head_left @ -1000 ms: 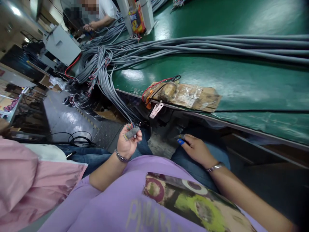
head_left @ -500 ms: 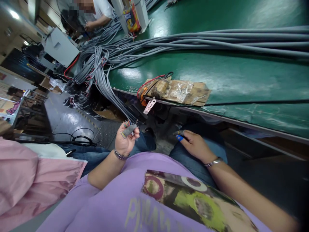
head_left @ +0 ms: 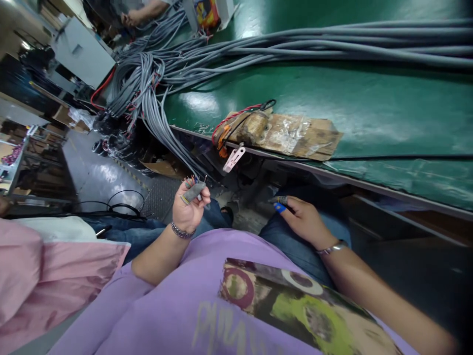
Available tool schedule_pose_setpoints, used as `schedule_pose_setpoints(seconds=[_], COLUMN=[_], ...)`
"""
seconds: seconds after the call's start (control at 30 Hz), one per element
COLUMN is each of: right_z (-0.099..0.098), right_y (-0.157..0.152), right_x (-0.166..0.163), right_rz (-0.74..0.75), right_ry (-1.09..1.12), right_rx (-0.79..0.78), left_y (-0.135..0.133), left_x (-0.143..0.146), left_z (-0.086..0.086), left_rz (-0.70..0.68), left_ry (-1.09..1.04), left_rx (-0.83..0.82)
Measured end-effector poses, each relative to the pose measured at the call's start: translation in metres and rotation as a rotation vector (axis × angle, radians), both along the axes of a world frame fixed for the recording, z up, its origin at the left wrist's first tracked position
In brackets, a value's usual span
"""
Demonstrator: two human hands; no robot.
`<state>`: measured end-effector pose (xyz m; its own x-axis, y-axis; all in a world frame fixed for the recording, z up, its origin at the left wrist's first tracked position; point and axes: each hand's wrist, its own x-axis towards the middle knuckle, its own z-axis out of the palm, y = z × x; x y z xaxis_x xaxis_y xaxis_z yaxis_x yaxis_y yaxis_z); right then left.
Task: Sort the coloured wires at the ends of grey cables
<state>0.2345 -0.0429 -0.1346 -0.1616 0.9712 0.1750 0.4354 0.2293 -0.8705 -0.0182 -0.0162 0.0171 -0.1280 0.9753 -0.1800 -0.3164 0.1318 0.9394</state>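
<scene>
My left hand (head_left: pixel 187 209) is closed on a grey cable, with a grey cot covering the thumb. Thin coloured wires (head_left: pixel 190 182) fan out above its fingers. More grey cables (head_left: pixel 168 128) hang off the bench edge just beyond it. Over my right thigh, my right hand (head_left: pixel 305 222) has thumb and forefinger pressed together. A blue cot (head_left: pixel 280 208) is on that thumb and a grey one on the forefinger. Whatever lies between those fingertips is too dark and blurred to make out.
On the green bench (head_left: pixel 388 108) lies a taped wooden board (head_left: pixel 306 135) with a pinkish clip (head_left: pixel 234 159) hanging at its front. Long grey cables (head_left: pixel 295 42) run along the bench. A co-worker's hand (head_left: pixel 131 18) shows at the back. Pink cloth (head_left: pixel 22 276) is at my left.
The view has shifted slightly, so the board appears a little further right and the long cables higher. My left hand still grips the cable, and my right fingers stay pinched.
</scene>
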Motion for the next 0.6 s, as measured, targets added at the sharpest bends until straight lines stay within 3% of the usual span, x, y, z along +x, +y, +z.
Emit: schedule_pose_setpoints(seconds=[0.6], right_z=[-0.0014], right_y=[-0.0055], right_x=[0.0018], right_rz=[0.038], right_ry=[-0.167], right_rx=[-0.039], left_y=[0.0015], left_x=[-0.0083], left_z=[0.0007], left_rz=[0.057], left_ry=[-0.011], left_rx=[0.017])
